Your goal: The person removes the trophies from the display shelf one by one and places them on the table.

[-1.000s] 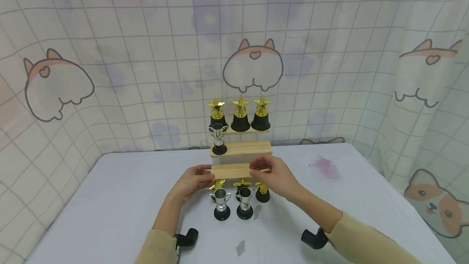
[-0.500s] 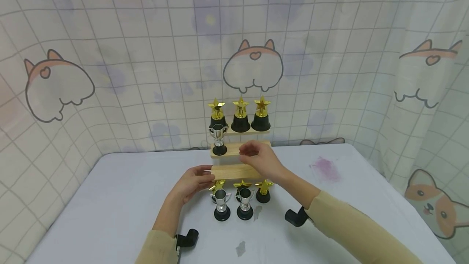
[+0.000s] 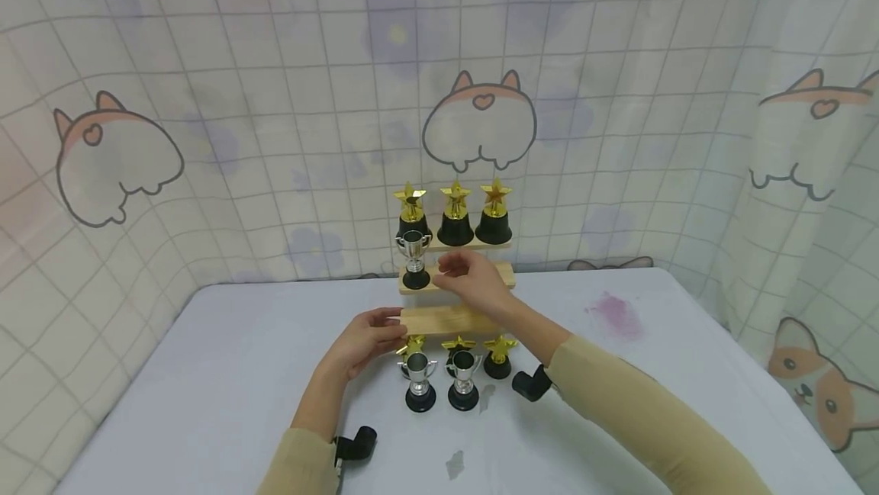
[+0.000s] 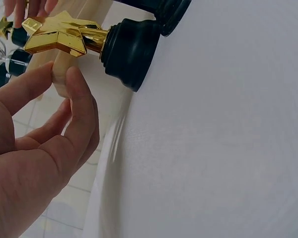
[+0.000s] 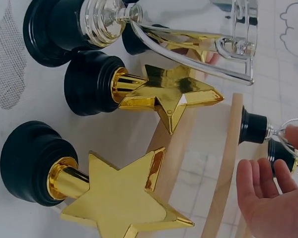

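A stepped wooden stand rises at the table's back. Its top step bears three gold star trophies (image 3: 455,209), and its middle plank (image 3: 497,275) bears one silver cup trophy (image 3: 414,255). My left hand (image 3: 369,336) pinches the left end of the lowest plank (image 3: 446,320), thumb above and fingers below (image 4: 82,99). My right hand (image 3: 472,278) hovers over the middle plank just right of the silver cup with relaxed fingers (image 5: 265,196) that hold nothing. Three more gold star trophies (image 3: 499,351) stand under the lowest plank, with two silver cups (image 3: 420,382) in front.
The white table (image 3: 226,373) has a pink stain (image 3: 613,312) at the right and small grey marks near the front. A cartoon-print curtain (image 3: 206,136) closes off the back and both sides. Black camera mounts (image 3: 357,445) sit on both wrists.
My right hand left the right end of the lowest plank and rose up and leftwards to the middle plank, beside the silver cup. The left hand kept its hold.
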A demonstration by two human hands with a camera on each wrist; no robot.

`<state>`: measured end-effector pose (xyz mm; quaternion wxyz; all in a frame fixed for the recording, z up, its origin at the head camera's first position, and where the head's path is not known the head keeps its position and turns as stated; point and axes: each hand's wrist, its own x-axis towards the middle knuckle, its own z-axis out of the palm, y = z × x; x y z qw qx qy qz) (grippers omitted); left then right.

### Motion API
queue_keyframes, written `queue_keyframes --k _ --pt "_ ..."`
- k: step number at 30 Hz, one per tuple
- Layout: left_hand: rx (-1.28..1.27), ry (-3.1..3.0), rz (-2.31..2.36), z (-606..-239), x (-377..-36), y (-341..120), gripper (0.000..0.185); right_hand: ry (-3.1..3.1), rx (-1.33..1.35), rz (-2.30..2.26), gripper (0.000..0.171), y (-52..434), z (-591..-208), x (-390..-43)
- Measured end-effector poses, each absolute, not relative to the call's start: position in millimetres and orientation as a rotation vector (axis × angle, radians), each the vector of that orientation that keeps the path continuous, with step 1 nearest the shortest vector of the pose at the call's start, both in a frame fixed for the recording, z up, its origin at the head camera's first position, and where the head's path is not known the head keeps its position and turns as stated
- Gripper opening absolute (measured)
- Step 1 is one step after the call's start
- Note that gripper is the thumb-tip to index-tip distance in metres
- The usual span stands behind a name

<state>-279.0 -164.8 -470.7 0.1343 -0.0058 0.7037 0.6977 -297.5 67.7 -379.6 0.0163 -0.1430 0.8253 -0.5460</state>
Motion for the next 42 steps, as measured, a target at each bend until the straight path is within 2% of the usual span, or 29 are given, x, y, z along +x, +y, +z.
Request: queue_keyframes --k 14,24,42 --pt "-0.034 2.030 2.023 -473.6 -279.2 -165.5 0.052 2.580 -0.541 -1.696 0.035 56.2 -388.5 -313.5" --pt "0.002 2.002 2.038 -472.2 -281.4 -166.9 0.052 2.617 -0.522 -1.663 0.032 45.9 -385.5 -314.1" --pt "0.017 1.989 2.031 -472.5 -282.6 -167.9 0.052 2.679 -0.467 -1.573 0.037 32.3 -388.9 -320.0"
